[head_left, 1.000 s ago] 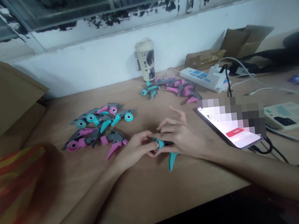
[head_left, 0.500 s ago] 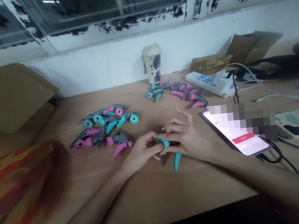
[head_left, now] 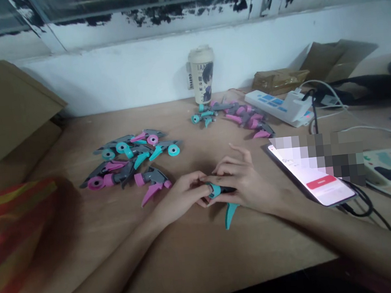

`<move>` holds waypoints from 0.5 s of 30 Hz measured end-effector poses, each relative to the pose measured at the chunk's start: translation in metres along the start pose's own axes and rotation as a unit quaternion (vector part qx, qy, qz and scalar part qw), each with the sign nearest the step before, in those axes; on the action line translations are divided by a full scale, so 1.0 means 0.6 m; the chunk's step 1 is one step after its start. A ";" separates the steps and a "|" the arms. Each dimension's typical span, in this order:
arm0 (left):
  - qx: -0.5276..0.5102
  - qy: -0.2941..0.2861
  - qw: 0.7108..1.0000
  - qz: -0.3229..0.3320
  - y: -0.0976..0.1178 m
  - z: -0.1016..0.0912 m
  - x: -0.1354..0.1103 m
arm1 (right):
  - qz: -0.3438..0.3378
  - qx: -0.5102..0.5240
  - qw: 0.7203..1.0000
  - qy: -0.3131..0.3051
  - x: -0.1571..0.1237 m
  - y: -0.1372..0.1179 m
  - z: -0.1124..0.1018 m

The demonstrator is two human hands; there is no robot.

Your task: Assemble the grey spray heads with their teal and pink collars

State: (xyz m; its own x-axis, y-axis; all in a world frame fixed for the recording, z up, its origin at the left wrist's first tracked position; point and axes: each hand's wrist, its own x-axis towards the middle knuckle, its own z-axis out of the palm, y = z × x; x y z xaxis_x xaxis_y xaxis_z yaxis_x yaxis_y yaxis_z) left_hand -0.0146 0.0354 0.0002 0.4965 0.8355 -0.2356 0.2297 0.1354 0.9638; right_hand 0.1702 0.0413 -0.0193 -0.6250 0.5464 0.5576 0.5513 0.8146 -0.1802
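Between my two hands is a trigger spray head with a dark body and a teal collar and trigger (head_left: 230,216). My right hand (head_left: 242,179) is closed around its body, the index finger lifted and bent. The fingers of my left hand (head_left: 189,191) pinch at the teal collar, with the thumb at its open end; the fingertips are partly hidden. Just left of my left hand lies a grey and pink spray head (head_left: 153,180). Behind it is a group of several more grey spray heads (head_left: 140,151) with teal or pink parts.
A second pile of spray heads (head_left: 246,114) lies by a paper cup (head_left: 203,76) near the wall. To the right are a lit phone (head_left: 327,184), a power strip (head_left: 278,106) and cables. At the left stand a cardboard box (head_left: 8,109) and a red-yellow striped bag (head_left: 14,242).
My view has tilted and shifted slightly. The spray head's trigger has swung a little down and left. Both hands keep their hold.
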 end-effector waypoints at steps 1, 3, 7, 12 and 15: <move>-0.006 -0.004 1.000 -0.003 0.002 -0.001 -0.001 | 0.002 -0.001 1.000 0.001 0.000 -0.002 -0.001; -0.011 -0.003 1.000 -0.001 0.004 -0.002 -0.004 | -0.001 -0.002 1.000 0.001 0.000 -0.005 -0.002; -0.017 -0.002 1.000 0.002 0.002 -0.002 -0.006 | -0.006 -0.002 1.000 0.000 -0.002 -0.007 -0.001; -0.013 -0.017 1.000 -0.008 0.001 -0.009 -0.002 | -0.013 -0.001 1.000 0.005 -0.003 -0.006 -0.001; -0.023 -0.031 0.999 -0.014 0.002 -0.015 0.000 | -0.009 0.001 1.000 0.019 -0.001 -0.007 -0.005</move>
State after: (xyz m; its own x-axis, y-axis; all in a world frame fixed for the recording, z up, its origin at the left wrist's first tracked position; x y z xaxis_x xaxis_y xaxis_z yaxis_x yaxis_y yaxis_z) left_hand -0.0218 0.0401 0.0025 0.5413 0.7969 -0.2682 0.2061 0.1835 0.9612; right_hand 0.1698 0.0368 -0.0166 -0.6128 0.5247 0.5909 0.5395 0.8242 -0.1722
